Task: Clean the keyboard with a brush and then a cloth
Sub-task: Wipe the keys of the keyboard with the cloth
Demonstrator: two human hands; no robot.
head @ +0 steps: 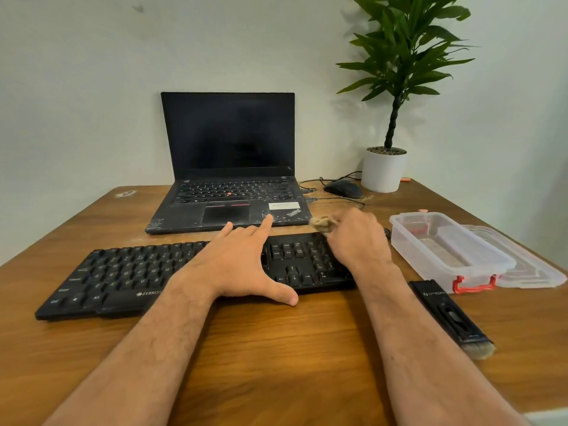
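A black keyboard [123,272] lies across the wooden table [276,348] in front of me. My left hand [236,265] rests flat on its middle with fingers spread, thumb on the table at its near edge. My right hand [356,238] grips a bunched tan cloth [321,224] over the keyboard's far right corner, by the number pad. A black brush [451,318] with pale bristles lies on the table to the right, untouched.
An open black laptop [227,179] stands just behind the keyboard. A clear plastic box [442,250] with a red latch and its lid [534,272] sit at right. A mouse [344,188] and a potted plant [384,170] stand at the back right.
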